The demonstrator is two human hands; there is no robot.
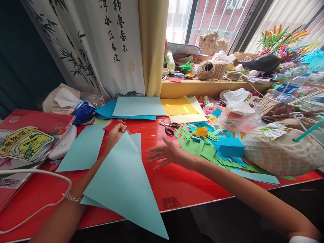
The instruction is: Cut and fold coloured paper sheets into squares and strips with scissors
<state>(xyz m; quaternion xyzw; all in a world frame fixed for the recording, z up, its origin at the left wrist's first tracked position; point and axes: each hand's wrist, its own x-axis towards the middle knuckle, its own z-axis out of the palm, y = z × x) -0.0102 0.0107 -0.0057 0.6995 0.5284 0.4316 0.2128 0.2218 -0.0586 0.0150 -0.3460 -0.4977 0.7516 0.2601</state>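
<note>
My left hand (116, 132) pinches the top corner of a sheet of light blue paper (124, 182), which hangs tilted over the table's front edge. Behind it another light blue piece shows at its right side. Fingers spread and palm turned to the left, my right hand (167, 155) holds nothing above the red table. Black-handled scissors (170, 128) lie just beyond my right hand. To its right is a pile of cut green paper strips (202, 146) mixed with blue ones. A further light blue sheet (82, 148) lies left of my left forearm.
Blue and pale sheets (139, 106) and yellow paper (179, 106) lie at the back. A netted round fruit (283, 148) with a straw and a plastic bag (239, 109) stand right. A white cable (37, 172) crosses the left side, near a white power bank (63, 143).
</note>
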